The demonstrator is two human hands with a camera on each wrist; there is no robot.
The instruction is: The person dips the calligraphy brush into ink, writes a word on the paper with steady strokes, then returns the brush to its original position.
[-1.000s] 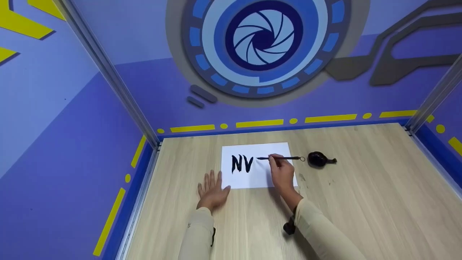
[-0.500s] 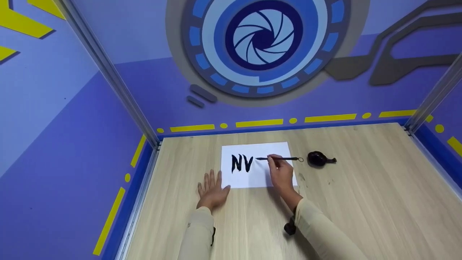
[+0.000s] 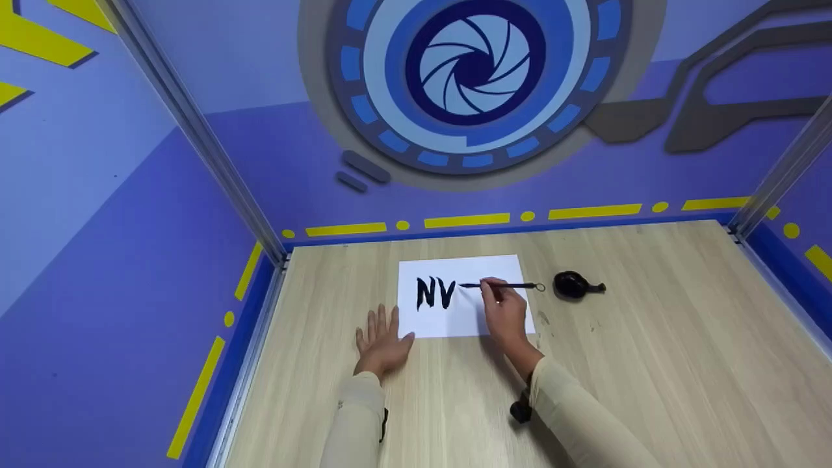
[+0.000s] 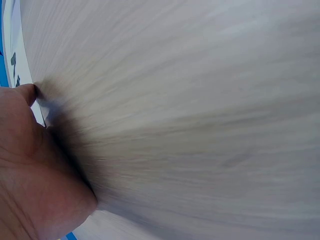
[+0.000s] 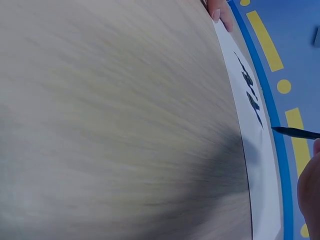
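Note:
A white sheet of paper (image 3: 432, 328) bears two brushed black letters, N (image 3: 426, 294) and V (image 3: 447, 294). My right hand (image 3: 508, 315) pinches a dark writing brush (image 3: 523, 285) over the sheet's right half, the shaft nearly level and its tip pointing left, just right of the V. In the right wrist view the brush (image 5: 297, 132) shows above the paper, its tip apart from the sheet. Fingers spread, my left hand (image 3: 382, 348) rests at the sheet's lower left, thumb at the corner. The left wrist view shows its palm (image 4: 45, 185) low against the wooden table.
Right of the paper lies a small round black ink pot (image 3: 571, 286) with a short handle. Dark smudges (image 3: 545, 320) mark the wooden table (image 3: 656, 338) near it. Blue and purple panels (image 3: 273, 162) enclose the table at the back and sides.
The brush and my right hand have shifted very slightly left above the paper. The letters, ink pot and left hand have stayed as they were.

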